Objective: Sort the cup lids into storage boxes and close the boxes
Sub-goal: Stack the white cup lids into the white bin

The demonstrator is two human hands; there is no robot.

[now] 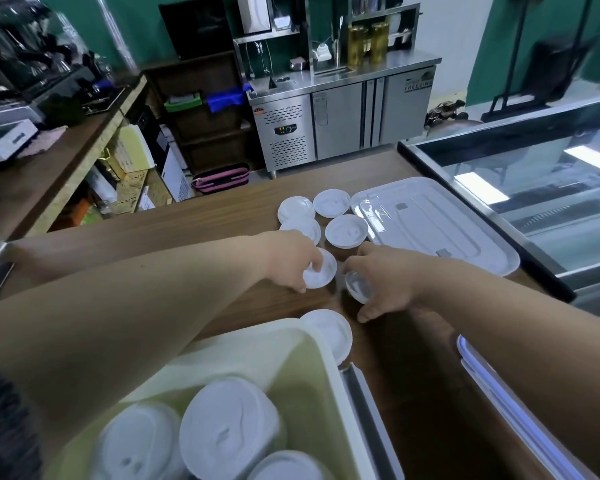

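While both arms reach out over the brown wood-grain counter (194, 220), the left hand (291, 258) curls its fingers over a white round plastic cup lid (321, 271), pinching its near edge against the counter. Just beside it, the right hand (383, 282) cups a clear domed plastic lid (357, 285), thumb and fingers wrapped around its rim; whether it is lifted off the wood I cannot tell.

Beyond the hands lie four more white lids: two far ones (296, 208) (331, 202), one partly hidden by the left hand (302, 227), and one (346, 231) touching the edge of a flat translucent white rectangular box cover (465, 233). Another white lid (329, 332) leans at the corner of the pale green open storage box (312, 386) nearest the camera, which already holds stacks of white lids (227, 434).

These lids look thin, light and springy, likely slippery against each other and easy to crack or crease if squeezed across the dome. I judge the rim the best place to hold, thumb opposite fingers, sliding a flat lid to get a fingertip beneath its edge.

Legible writing is scarce: the stainless steel under-counter refrigerator (340, 119) carries a logo that seems to read "FREEZING"; its other labels are too small to read.
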